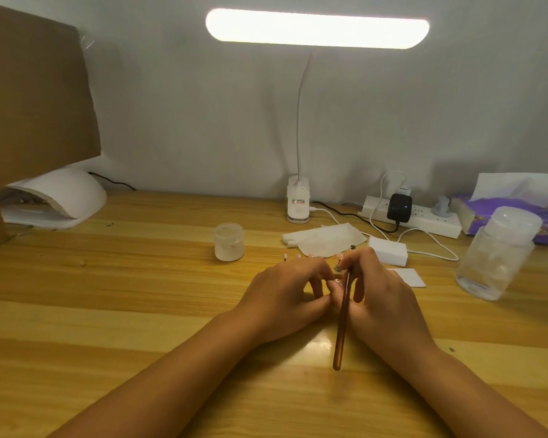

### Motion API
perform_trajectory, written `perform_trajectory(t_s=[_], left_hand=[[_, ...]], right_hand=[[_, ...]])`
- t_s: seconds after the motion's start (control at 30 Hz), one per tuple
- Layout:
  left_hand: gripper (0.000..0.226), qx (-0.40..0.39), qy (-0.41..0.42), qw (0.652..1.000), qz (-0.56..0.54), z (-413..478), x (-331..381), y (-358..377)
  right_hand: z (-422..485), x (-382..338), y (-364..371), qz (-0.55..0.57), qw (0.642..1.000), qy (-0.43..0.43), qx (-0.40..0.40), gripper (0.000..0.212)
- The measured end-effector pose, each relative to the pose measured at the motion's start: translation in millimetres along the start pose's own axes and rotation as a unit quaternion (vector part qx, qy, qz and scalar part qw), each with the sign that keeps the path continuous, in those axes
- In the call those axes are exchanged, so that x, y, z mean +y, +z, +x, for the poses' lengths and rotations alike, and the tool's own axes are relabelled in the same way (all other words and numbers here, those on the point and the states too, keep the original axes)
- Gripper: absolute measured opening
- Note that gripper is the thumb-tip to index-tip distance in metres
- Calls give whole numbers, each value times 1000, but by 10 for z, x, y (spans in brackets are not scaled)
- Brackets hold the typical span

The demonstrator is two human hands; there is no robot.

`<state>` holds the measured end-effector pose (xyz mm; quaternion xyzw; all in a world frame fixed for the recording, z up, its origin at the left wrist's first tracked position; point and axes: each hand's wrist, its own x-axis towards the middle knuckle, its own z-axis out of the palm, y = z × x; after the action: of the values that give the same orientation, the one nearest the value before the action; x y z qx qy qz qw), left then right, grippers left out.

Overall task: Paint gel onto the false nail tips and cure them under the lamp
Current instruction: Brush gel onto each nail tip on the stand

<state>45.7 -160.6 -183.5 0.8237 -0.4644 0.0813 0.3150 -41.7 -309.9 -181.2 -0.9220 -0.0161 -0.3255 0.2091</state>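
My right hand (377,289) grips a slim amber-handled brush (342,327). My left hand (282,295) curls against it, and I cannot tell what it holds. Small pink nail tips (299,256) peek out just past its fingers. Beyond both hands, the label on the white clip lamp (298,200) is unreadable.

Both forearms are laid in from 7 and 5 o'clock, meeting near the centre. The left hand (282,295) is held palm-down, fingers curled toward 3 o'clock; any hold is hidden. A brush (342,324) is pinched in the right hand (383,295).
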Motion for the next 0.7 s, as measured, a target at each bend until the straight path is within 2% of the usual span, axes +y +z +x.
perform_trajectory(t_s=[0.23,0.37,0.43,0.53,0.6,0.7], left_hand=[[12,-10,-16,1000,0,22,-41,7],[14,-14,-22,1000,6,24,-43,11],[14,-20,-25,999,-4,27,-38,5],[18,-27,-25,999,-5,37,-39,-4],[14,-24,-26,999,-9,43,-50,2],[14,-15,-27,999,-20,42,-64,9]], right_hand=[[2,15,18,14,1000,-8,-15,30],[33,-1,-27,88,995,29,32,26],[55,-25,-59,175,978,92,68,31],[86,-30,-74,309,926,211,46,24],[89,-14,-81,346,906,243,16,5],[90,-9,-94,381,884,271,8,12]])
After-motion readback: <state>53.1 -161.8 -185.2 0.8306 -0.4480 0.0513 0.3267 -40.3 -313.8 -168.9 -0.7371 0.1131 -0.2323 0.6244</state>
